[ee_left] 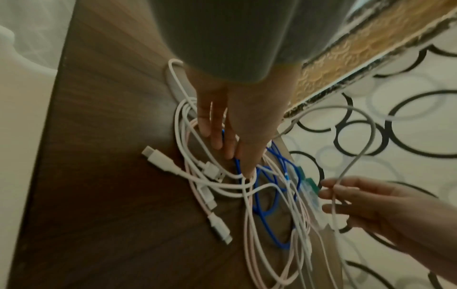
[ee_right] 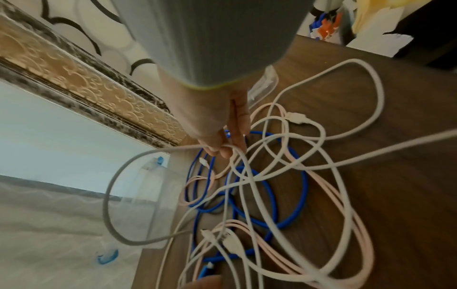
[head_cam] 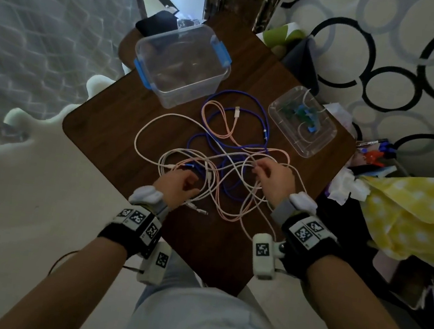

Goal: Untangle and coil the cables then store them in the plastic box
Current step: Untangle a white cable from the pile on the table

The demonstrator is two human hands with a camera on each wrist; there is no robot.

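Note:
A tangle of white, pink and blue cables [head_cam: 226,165] lies on the dark wooden table [head_cam: 108,132]. My left hand [head_cam: 188,180] sits at the tangle's near left; in the left wrist view its fingertips [ee_left: 235,156] pinch the blue cable [ee_left: 267,205] close to loose white plugs [ee_left: 160,159]. My right hand [head_cam: 258,167] is at the near right and pinches a white cable [ee_right: 111,195] between thumb and fingers [ee_right: 222,150], lifting a loop off the table. The clear plastic box [head_cam: 172,38] with blue latches stands open at the far left.
The box's clear lid [head_cam: 322,140] lies at the far right with small blue-green items on it. Tissues, pens and a yellow dotted cloth [head_cam: 409,213] crowd the table's right edge. A dark pouch [head_cam: 157,23] sits behind the box.

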